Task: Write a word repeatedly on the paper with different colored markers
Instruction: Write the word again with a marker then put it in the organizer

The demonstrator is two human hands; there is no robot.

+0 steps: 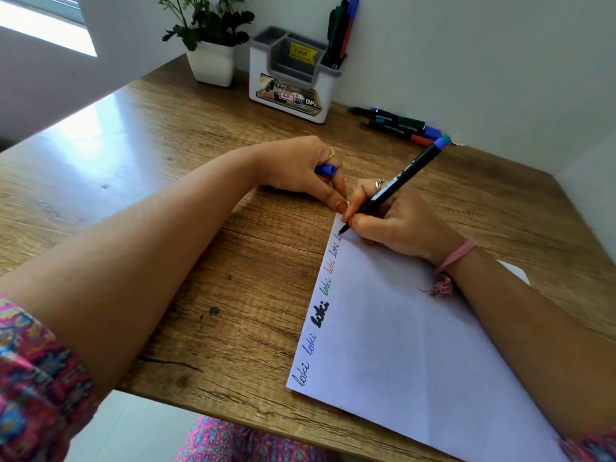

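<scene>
Blue-ended marker [396, 188] gripped in right hand [396, 225], tip on paper [416, 345]; left hand [300, 171] holds blue cap [326, 169]

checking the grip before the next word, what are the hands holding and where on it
Right hand pinches the marker low on its barrel, near the tip. Left hand curls around a blue cap.
</scene>
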